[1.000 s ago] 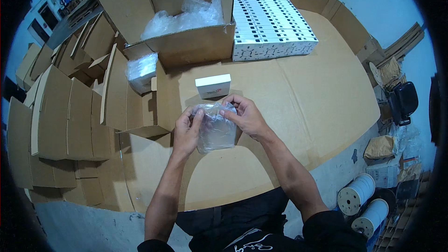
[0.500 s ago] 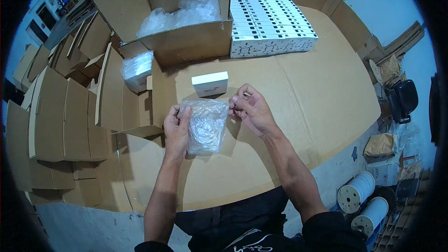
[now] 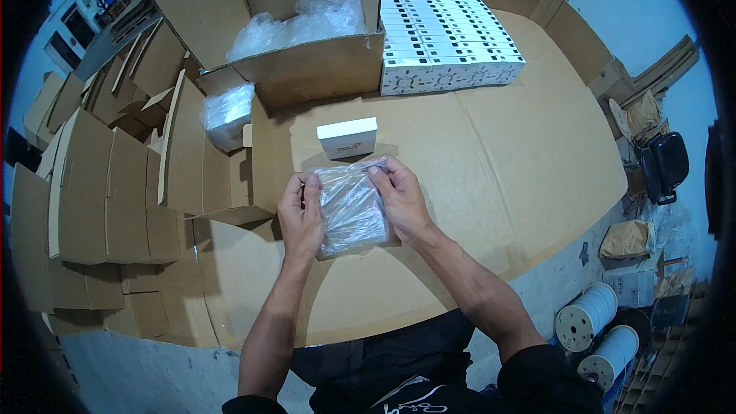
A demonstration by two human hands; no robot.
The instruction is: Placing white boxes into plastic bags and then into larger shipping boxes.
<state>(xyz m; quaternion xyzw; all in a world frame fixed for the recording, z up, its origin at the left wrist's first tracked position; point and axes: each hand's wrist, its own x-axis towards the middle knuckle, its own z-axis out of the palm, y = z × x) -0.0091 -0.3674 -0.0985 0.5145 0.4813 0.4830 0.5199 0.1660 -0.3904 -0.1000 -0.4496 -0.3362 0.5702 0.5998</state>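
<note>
A clear plastic bubble-wrap bag (image 3: 351, 215) is stretched between my two hands, just above the cardboard-covered table. My left hand (image 3: 303, 211) pinches its upper left edge between thumb and fingers. At its upper right corner my right hand (image 3: 400, 195) grips the film, the thumb lying on top. Whether the bag holds anything inside I cannot tell. Just beyond it, a small white box (image 3: 347, 138) stands on its long side, apart from both hands.
At the back stands a large open carton (image 3: 314, 69) with clear plastic bags. Right of it are rows of white boxes (image 3: 452, 73). A smaller open carton (image 3: 218, 176) at left holds wrapped packs (image 3: 228, 116). Empty cartons (image 3: 84, 192) crowd the far left; cable reels (image 3: 586, 314) stand lower right.
My right hand has moved in and taken hold of the bag's upper right corner. The bag has shifted slightly right and is now spread wider between both hands.
</note>
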